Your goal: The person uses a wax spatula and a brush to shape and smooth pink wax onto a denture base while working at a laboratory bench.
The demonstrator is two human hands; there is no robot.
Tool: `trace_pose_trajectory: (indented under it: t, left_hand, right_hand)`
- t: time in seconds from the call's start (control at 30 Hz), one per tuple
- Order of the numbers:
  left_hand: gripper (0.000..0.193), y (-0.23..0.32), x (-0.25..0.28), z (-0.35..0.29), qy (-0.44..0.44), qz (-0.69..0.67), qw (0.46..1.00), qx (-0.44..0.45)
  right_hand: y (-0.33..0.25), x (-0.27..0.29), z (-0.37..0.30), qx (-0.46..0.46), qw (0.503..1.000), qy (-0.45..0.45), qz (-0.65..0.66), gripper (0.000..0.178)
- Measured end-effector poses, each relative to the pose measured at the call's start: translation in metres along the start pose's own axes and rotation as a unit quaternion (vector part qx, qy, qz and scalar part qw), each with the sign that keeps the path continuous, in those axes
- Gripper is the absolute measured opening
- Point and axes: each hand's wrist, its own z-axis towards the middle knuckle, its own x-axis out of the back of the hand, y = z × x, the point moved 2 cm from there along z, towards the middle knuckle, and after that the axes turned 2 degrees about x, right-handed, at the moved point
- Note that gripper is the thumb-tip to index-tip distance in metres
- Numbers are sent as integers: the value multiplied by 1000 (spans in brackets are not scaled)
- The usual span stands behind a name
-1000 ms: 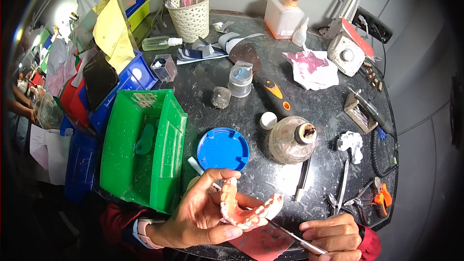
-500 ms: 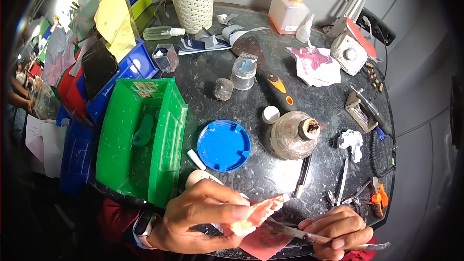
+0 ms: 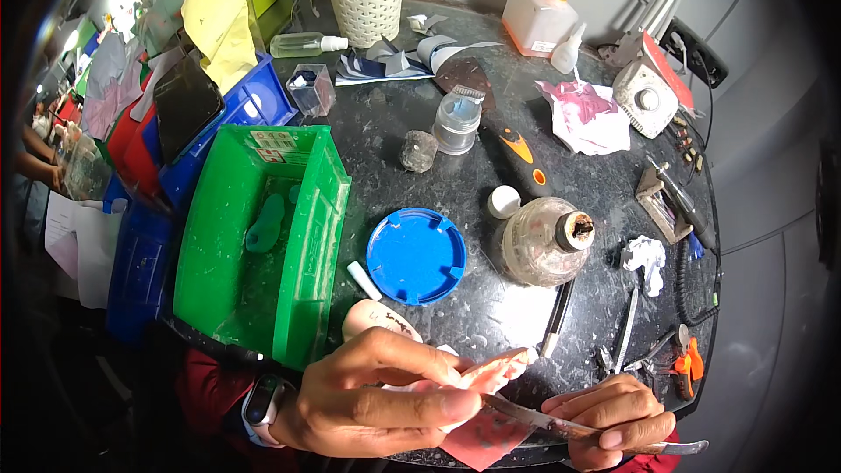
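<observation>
My left hand, entering from the lower left, has its fingers closed around a pink wax denture piece with pale bits along its edge. Much of the piece is hidden behind the fingers and thumb. In my right hand is a thin metal wax knife, its handle end sticking out to the right. The knife's other end reaches the left thumb, at the underside of the piece; exact contact is unclear. Beneath both lies a sheet of pink wax. A pale rounded model with dark marks sits beyond my left hand.
A glass spirit burner stands ahead of the hands, beside a blue round lid. The green bin is at left. Orange-handled pliers and a handpiece lie at right. Farther back are a knife with an orange-black handle and a jar.
My left hand has turned the denture piece, and its thumb now covers more of it and meets the knife's end. The right hand keeps its grip. The whole view has shifted slightly.
</observation>
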Motion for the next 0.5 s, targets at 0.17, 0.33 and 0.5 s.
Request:
trace_pose_trajectory:
  t: [0.17, 0.33, 0.5]
  left_hand:
    - [66, 6, 1, 5, -74, 34, 997, 17]
    - [55, 6, -2, 2, -45, 17, 999, 7]
    - [43, 14, 6, 4, -87, 38, 995, 17]
  right_hand:
    - [2, 2, 8, 0, 999, -49, 17, 21]
    - [-2, 1, 4, 8, 1000, -11, -20, 21]
    - [-2, 2, 12, 20, 998, -67, -5, 22]
